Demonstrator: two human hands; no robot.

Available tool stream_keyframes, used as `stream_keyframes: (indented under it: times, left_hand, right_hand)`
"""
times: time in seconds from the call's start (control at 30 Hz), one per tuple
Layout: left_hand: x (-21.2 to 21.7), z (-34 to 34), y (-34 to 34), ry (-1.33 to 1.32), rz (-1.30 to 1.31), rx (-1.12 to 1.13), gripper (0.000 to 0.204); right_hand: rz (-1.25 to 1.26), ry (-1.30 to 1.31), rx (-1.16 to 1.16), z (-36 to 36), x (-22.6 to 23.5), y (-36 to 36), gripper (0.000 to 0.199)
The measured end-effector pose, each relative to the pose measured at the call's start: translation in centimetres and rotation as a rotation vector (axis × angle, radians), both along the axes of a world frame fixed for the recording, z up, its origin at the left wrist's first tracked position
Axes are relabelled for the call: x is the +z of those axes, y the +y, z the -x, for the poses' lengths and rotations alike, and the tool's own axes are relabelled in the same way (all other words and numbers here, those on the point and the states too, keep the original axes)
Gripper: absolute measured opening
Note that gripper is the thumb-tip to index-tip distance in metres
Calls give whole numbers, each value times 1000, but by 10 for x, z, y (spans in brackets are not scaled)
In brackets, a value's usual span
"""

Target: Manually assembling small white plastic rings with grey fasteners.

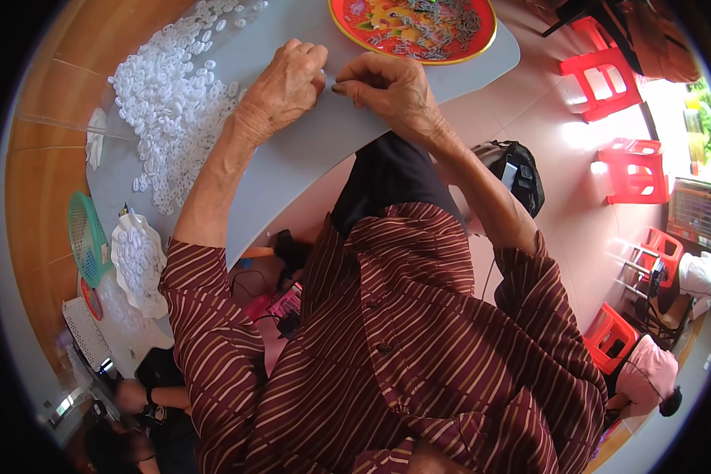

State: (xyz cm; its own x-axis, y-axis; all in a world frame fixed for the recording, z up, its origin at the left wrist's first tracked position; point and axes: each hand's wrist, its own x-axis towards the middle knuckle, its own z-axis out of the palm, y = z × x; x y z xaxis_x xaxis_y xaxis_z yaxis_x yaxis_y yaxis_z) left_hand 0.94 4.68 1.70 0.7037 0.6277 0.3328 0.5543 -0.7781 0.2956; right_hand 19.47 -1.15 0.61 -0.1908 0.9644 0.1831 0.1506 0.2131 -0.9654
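Both my hands are raised close together over the grey tabletop (292,170), fingertips a short way apart. My left hand (286,85) is closed, its fingers curled inward; whatever they hold is hidden. My right hand (393,88) pinches thumb against forefinger, and anything between them is too small to make out. Left of my left hand spreads a large heap of small white oval plastic pieces (162,91). Just beyond my right hand lies a round red tray (354,33) with a gold rim and floral pattern, strewn with many small grey metal pieces.
A white scalloped dish (154,299) of white pieces and a green plastic basket (87,241) stand at the left. Another person's hand (133,395) shows at lower left. Red stools (633,172), a black bag (521,178) and seated people are at the right.
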Motion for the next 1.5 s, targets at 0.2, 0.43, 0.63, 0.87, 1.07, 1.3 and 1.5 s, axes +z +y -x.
stream_keyframes:
  times: [0.2, 0.43, 0.63, 0.87, 1.07, 1.3, 1.5]
  left_hand:
    - [10, 0, -6, -170, 350, 224, 5]
    - [2, 7, -41, -882, 925, 190, 14]
    - [-1, -4, -53, -1015, 1052, 200, 12]
    - [-7, -11, -55, -1058, 1008, 180, 11]
    - [-9, -13, -56, -1073, 977, 176, 10]
    - [-11, -13, -55, -1048, 899, 173, 10]
    - [-11, -13, -56, -1019, 860, 171, 11]
  right_hand:
    - [-24, 125, -41, 11, -4, 5, 10]
    - [-79, 288, -70, 15, -6, 5, 17]
    - [-62, 336, -107, 16, -4, 4, 19]
    - [-60, 365, -86, 15, -4, 3, 18]
    - [-54, 362, -92, 15, -4, 3, 19]
    - [-61, 352, -90, 15, -7, 4, 20]
    - [-49, 377, -88, 14, -6, 3, 20]
